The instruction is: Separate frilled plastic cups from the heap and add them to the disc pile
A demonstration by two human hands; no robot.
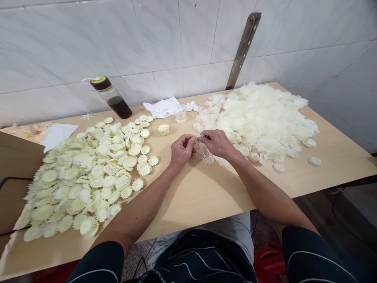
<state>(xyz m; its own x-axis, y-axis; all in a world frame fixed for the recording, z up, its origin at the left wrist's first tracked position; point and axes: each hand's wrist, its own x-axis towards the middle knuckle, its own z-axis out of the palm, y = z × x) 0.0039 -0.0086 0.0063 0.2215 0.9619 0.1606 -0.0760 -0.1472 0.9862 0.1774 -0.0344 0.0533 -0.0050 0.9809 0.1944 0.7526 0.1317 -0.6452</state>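
My left hand [183, 150] and my right hand [217, 142] meet over the middle of the table, fingertips pinched close together. Something small and pale shows between them, too small and covered to name. Just beneath my right hand lie several translucent white scalloped discs [209, 159]. To the right spreads a large heap of whitish frilled discs [265, 118]. On the left is a wide pile of pale yellow-green toothed discs [97, 173]. A short stack of such discs [163, 129] stands beyond my left hand.
A bottle of dark liquid [118, 104] leans at the back left of the wooden table [194, 200]. Crumpled white tissue [163, 107] and a small clear cup [180, 116] lie near the tiled wall. A metal bracket [244, 51] rises behind; a cardboard box [20, 169] borders the left.
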